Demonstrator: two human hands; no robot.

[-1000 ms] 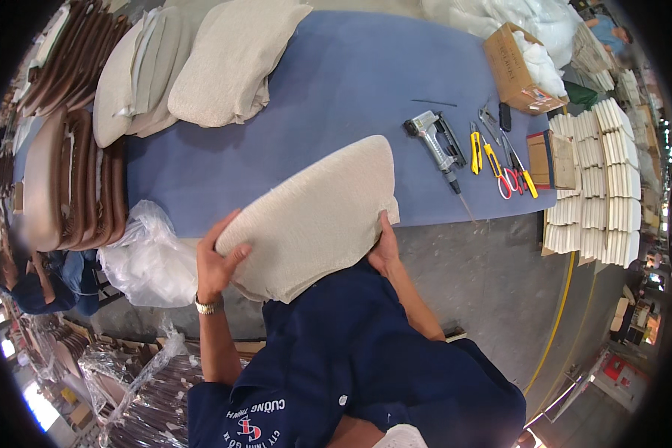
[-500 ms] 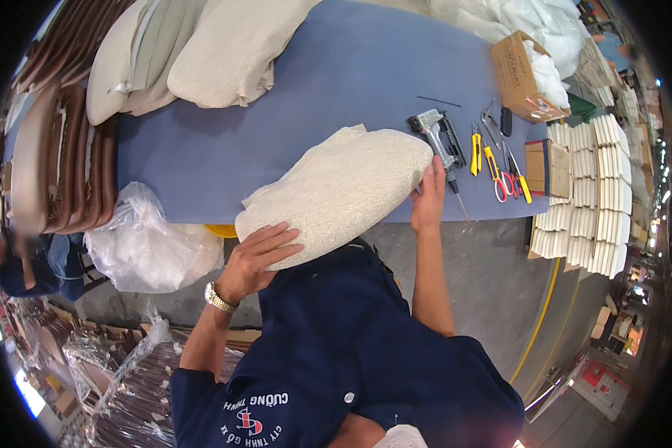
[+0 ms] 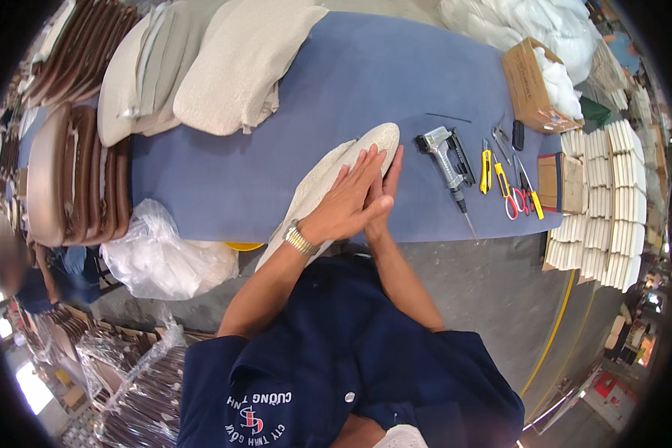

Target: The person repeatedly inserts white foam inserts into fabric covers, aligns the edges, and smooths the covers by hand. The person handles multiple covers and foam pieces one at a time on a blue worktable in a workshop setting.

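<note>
A cream, textured fabric-covered pad (image 3: 306, 190) stands tilted and narrow towards me at the table's front edge, its far rounded end pointing up and right. My left hand (image 3: 347, 194), with a metal watch on the wrist, lies flat across the pad near that end, fingers stretched out and thumb apart. Partly hidden behind it, my right hand (image 3: 393, 175) lies along the pad's right side with its visible fingers straight. To the right of both hands, a grey staple gun (image 3: 446, 160) rests on the blue-grey table (image 3: 351, 75).
Right of the staple gun lie a yellow cutter (image 3: 486, 170), red-handled scissors (image 3: 512, 203) and other hand tools. A cardboard box (image 3: 529, 86) stands at the back right. Cream fabric pieces (image 3: 235, 71) and brown padded parts (image 3: 52, 175) fill the left. A plastic bag (image 3: 168, 257) hangs below.
The pad has turned from showing its broad face to a steep tilt. My left hand has moved from its near left end up to the far end, close beside my right hand, which shifted left.
</note>
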